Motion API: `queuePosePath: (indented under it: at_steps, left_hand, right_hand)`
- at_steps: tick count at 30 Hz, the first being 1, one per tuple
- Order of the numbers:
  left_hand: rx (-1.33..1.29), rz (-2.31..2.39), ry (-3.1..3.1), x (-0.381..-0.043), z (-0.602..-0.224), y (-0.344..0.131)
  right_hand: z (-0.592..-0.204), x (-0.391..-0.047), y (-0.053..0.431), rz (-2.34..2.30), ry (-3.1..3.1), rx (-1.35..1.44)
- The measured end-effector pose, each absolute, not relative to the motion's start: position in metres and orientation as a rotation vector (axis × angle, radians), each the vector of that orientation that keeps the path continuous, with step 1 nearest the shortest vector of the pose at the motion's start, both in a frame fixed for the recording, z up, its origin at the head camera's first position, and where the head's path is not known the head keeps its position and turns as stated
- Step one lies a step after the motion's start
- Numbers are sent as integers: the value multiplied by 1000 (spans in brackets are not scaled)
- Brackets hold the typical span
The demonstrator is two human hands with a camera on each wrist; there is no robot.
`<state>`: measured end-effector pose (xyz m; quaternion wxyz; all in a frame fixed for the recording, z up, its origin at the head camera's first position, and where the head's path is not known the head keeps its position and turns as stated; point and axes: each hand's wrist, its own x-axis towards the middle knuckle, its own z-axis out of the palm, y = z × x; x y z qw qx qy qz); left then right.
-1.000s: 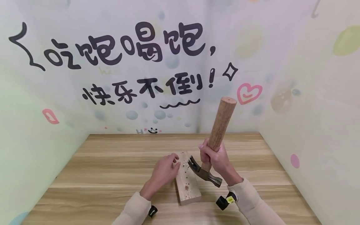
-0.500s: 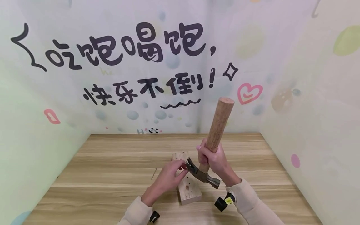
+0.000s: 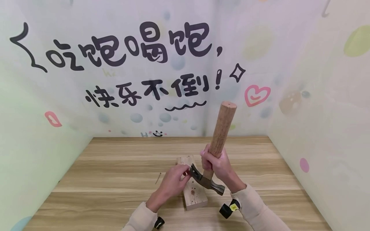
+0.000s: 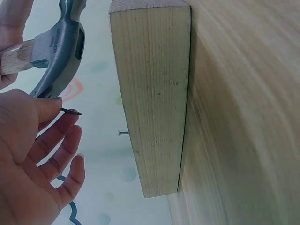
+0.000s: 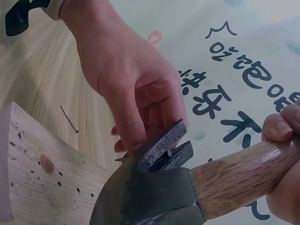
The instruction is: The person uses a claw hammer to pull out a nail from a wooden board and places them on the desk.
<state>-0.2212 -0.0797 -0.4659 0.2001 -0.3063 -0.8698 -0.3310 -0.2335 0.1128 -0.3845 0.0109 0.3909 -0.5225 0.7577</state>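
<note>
With the thumb and a finger my left hand (image 3: 172,183) pinches a nail (image 4: 71,111), its pointed end sticking out past the fingertips. That nail sits right at the claw of a hammer (image 3: 204,180), with a nail head showing in the claw slot in the right wrist view. My right hand (image 3: 217,163) grips the wooden handle (image 3: 223,126) low, close to the metal head, butt end up. Beneath both hands lies a wooden block (image 3: 195,197), dotted with dark holes. Another nail (image 4: 123,132) stands out of its upper face.
A loose, slightly bent nail (image 3: 158,178) lies on the wood-grain table (image 3: 115,166) left of the block. Patterned wall sheets (image 3: 130,96) with large black writing enclose the table at the back and both sides.
My left hand has moved right from the block's left edge to the hammer claw, uncovering the loose nail on the table. The hammer has shifted slightly left in my right hand.
</note>
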Motion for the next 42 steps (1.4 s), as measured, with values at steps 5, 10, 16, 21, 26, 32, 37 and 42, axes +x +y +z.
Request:
queuePosePath:
  at_steps: [5,10,16,21,26,32,37,42]
  left_hand:
    - [-813,-953,-2448,-221,-464,-82]
    - [-799,-970,-2473,-222,-465,-85]
    - [-797,-948,-2458,-223,-464,-90]
    - [-750,-979,-2501,-225,-466,-97]
    - [-596,-997,-2615,-226,-465,-108]
    - [-443,-908,-2695,-229,-467,-124]
    - [-291,-822,-2788,-233,-471,-139]
    - [-174,-775,-2854,-234,-474,-153]
  right_hand:
    - [-388,-234,112,2373,-1658,1205]
    - [-392,-236,110,2386,-1678,1194]
    - [-396,-237,108,2373,-1714,1175]
    - [-400,-240,106,2378,-1746,1144]
    - [-405,-243,103,2368,-1788,1126]
    - [-410,-245,101,2336,-1843,1097]
    - [-412,-246,100,2325,-1893,1061]
    - [-414,-248,99,2304,-1927,1049]
